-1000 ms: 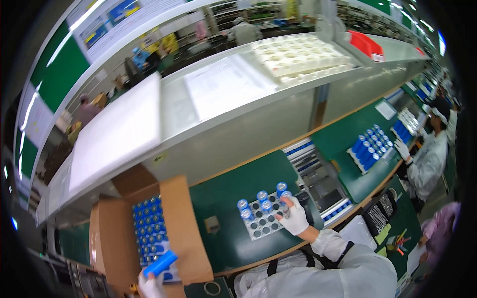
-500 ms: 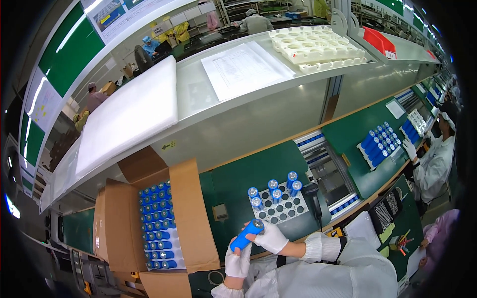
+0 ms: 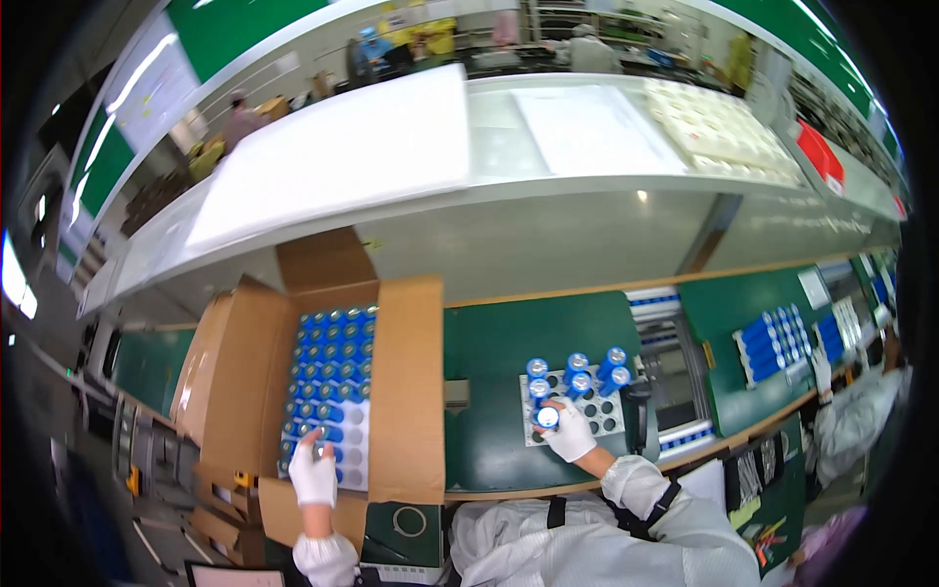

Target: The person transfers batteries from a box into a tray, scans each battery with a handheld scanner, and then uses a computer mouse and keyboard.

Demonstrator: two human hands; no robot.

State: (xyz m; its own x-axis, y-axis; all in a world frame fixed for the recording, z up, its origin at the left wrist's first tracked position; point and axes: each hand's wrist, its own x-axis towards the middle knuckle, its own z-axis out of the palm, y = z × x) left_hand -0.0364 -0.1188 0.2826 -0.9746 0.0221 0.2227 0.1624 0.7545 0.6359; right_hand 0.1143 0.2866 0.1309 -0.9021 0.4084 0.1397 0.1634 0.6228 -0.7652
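Observation:
My right hand [image 3: 570, 430], in a white glove with bare fingertips, grips a blue cylindrical battery cell [image 3: 546, 418] at the near left part of a white holder with round holes [image 3: 608, 423]. Whether that cell's bottom is in a hole is hidden. Several more blue cells [image 3: 578, 364] stand upright in the holder's far and left holes. My left hand [image 3: 315, 474], gloved the same way, is inside an open cardboard box [image 3: 409, 382]. Its fingers are apart over the near rows of blue cells [image 3: 333, 367] there; whether they touch one I cannot tell.
A white perforated sheet [image 3: 354, 445] shows in the box. Beside the holder stands a black handheld device [image 3: 638, 416]. A raised shelf [image 3: 499, 137] with a white foam slab [image 3: 342, 157] runs behind. At right, a co-worker's gloved hand [image 3: 822, 372] is near other filled holders [image 3: 773, 344].
The cell held between both hands is now in my right hand alone, at the holder. My left hand has let go and moved left into the box. The view has turned left.

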